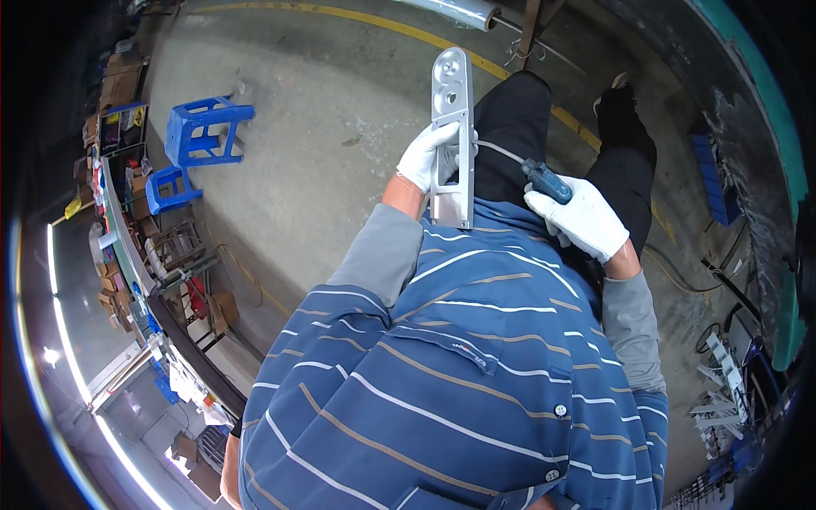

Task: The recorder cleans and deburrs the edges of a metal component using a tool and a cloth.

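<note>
A long silver metal plate [452, 98] stands upright before my lap, with a rounded top, two round recesses and rectangular cut-outs lower down. My left hand [431, 156], in a white glove, grips it at its left side, with some fingers hidden behind it. In a white glove too, my right hand [583, 218] is closed round a blue-handled tool [546, 181]. A thin, pale, slightly curved shaft runs from the handle to the plate's right edge by a cut-out; whether its tip touches the metal cannot be made out.
Two blue plastic stools [206, 132] stand on the concrete floor at the left. Beyond them runs a cluttered bench [119, 229]. A clear film roll [463, 10] lies at the top. Blue bins [712, 178] and a pile of metal pieces [725, 382] are at the right.
</note>
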A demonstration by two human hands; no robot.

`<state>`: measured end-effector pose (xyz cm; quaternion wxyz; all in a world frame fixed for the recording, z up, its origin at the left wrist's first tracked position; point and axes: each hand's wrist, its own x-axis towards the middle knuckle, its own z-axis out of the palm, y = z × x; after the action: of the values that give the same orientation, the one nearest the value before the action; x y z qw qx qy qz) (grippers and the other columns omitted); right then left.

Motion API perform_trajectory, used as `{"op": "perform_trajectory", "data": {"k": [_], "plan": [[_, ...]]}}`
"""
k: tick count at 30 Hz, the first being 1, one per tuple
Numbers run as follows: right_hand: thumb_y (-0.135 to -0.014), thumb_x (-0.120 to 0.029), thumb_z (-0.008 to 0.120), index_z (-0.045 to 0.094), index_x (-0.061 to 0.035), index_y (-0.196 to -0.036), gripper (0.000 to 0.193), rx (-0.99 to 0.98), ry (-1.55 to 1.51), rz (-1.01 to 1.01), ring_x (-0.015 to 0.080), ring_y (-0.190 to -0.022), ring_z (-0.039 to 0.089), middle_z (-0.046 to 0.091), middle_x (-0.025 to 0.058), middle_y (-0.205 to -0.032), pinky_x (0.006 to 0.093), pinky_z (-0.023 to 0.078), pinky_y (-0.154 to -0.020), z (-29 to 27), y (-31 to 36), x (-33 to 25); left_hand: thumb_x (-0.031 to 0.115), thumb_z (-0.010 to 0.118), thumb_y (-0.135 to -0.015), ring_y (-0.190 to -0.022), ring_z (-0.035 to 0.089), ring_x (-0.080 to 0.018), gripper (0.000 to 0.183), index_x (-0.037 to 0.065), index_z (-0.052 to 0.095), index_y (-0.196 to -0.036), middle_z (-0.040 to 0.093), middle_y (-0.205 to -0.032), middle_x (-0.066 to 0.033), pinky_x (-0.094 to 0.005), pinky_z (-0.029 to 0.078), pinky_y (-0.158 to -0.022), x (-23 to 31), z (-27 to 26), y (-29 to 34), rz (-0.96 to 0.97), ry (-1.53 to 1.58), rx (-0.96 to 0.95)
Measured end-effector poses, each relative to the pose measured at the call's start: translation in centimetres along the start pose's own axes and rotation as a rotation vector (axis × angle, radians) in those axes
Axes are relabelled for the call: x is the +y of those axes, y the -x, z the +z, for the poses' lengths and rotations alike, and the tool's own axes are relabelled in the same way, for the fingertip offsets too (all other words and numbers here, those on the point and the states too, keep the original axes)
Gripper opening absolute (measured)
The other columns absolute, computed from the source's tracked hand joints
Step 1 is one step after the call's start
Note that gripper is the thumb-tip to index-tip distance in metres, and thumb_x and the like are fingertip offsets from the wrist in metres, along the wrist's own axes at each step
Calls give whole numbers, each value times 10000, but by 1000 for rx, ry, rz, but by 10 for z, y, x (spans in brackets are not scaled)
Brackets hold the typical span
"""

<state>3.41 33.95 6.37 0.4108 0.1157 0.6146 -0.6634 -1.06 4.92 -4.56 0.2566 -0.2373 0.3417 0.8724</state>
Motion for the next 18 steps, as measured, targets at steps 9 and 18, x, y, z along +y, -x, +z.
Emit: {"op": "perform_trajectory", "data": {"k": [9,18], "plan": [[-932,-404,772,721,-69,-1039,355,26,-179,-43,68,-467,515,613,-5,-642,188,373,-415,-3,-4,3,137,680,-944,-811,727,-255,338,29,593,-1251,716,-1000,-176,-331,600,-713,0,0,1,-29,-6,-14],[-962,-239,738,680,29,-1243,393,22,-34,11,100,-516,591,667,48,-744,188,446,-372,-8,-12,-4,129,682,-945,-802,728,-245,332,26,589,-1247,718,-989,-169,-332,610,-713,-1,-3,-2,-21,11,-71]]}}
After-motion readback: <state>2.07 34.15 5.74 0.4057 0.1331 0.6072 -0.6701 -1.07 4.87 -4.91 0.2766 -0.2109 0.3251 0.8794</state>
